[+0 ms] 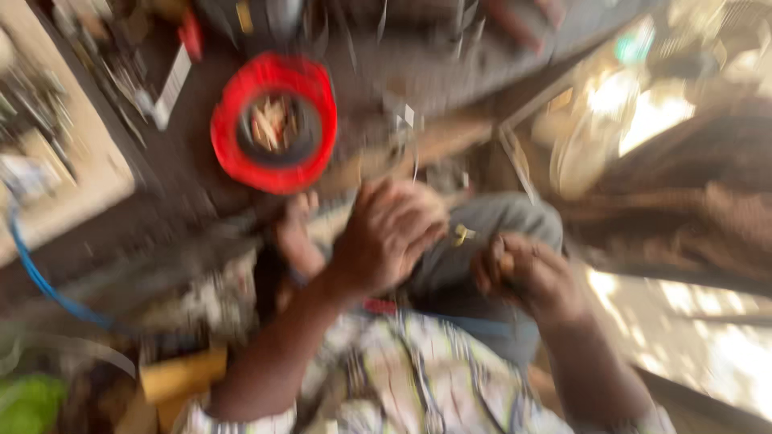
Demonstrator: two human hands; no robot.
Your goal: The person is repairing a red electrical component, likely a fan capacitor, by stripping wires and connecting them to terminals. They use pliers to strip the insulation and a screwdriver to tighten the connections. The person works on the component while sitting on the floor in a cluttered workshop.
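Fingers of the left hand [384, 237] curl, perhaps loosely, over a pale object I cannot make out through the blur. The right hand [527, 275] pinches a small brass piece [461, 234] just beside it, above the grey-trousered lap [482, 233]. A red round container [273, 122] sits on the dark bench [193, 169] beyond

Your left hand [384, 237] curls loosely, back facing up, forearm bare. Your right hand [527, 273] closes into a fist just beside it.
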